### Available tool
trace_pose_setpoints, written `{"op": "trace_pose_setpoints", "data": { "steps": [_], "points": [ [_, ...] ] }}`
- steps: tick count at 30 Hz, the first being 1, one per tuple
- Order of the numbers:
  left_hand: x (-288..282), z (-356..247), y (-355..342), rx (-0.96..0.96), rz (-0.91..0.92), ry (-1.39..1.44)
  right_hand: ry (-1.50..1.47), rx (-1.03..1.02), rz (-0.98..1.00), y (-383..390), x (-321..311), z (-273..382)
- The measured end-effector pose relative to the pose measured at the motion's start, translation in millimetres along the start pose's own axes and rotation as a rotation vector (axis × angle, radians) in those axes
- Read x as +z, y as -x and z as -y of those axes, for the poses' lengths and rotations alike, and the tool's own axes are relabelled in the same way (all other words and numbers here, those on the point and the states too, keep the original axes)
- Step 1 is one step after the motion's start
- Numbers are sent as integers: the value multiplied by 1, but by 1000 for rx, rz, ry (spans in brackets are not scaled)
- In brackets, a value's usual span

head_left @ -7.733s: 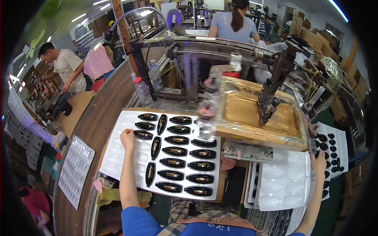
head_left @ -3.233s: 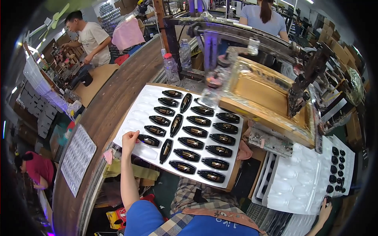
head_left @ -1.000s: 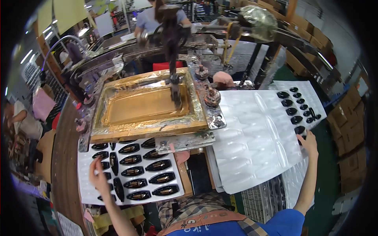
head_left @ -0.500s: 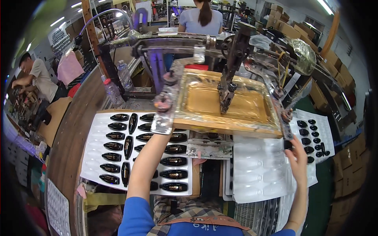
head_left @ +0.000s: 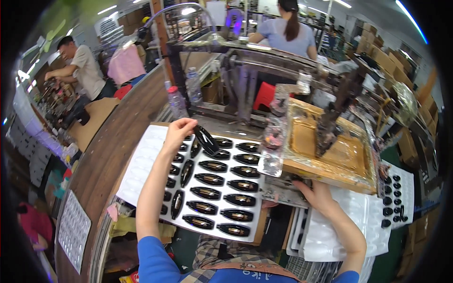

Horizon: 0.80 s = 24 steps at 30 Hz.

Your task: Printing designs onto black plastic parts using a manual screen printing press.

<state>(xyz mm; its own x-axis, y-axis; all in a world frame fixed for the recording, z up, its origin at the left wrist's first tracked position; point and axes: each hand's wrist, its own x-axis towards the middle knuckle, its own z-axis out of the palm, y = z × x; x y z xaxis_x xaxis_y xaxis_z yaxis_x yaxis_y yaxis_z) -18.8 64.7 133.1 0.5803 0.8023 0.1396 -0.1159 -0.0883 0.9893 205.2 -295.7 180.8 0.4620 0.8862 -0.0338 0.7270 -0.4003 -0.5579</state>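
My left hand point(head_left: 180, 134) pinches one end of a glossy black spindle-shaped piece point(head_left: 206, 140) above a white moulded tray point(head_left: 137, 160). Rows of similar black pieces point(head_left: 205, 193) with gold printing lie in that tray, some set crosswise between the columns. To the right, my right hand point(head_left: 322, 195) reaches beneath the wooden-edged printing screen point(head_left: 325, 175), which carries golden-brown ink. Its thumb shows below the screen's near edge, beside something dark. The other fingers are hidden there, so what they hold, if anything, does not show. A metal fixture point(head_left: 283, 192) sits under the screen.
White moulded sheets point(head_left: 339, 231) are stacked at the right, with small black pieces point(head_left: 388, 200) in another tray beyond. A red-capped plastic bottle point(head_left: 176, 101) stands behind the left tray. Two people work farther back, one at left point(head_left: 87, 70), one ahead point(head_left: 290, 35).
My view has turned left. The left hand has left the screen's side and now holds a black piece above the tray. The right hand has moved from the screen's right side to beneath it.
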Motion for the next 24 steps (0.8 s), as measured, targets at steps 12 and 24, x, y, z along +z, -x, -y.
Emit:
{"op": "trace_pose_setpoints", "data": {
  "steps": [12,24],
  "points": [
    [-238,73,-44,-316,-812,-568,363,649,-488,98,-84,-165],
    [-229,84,-79,-647,-793,-958,563,863,-562,233,-133,-311]
  ]
}}
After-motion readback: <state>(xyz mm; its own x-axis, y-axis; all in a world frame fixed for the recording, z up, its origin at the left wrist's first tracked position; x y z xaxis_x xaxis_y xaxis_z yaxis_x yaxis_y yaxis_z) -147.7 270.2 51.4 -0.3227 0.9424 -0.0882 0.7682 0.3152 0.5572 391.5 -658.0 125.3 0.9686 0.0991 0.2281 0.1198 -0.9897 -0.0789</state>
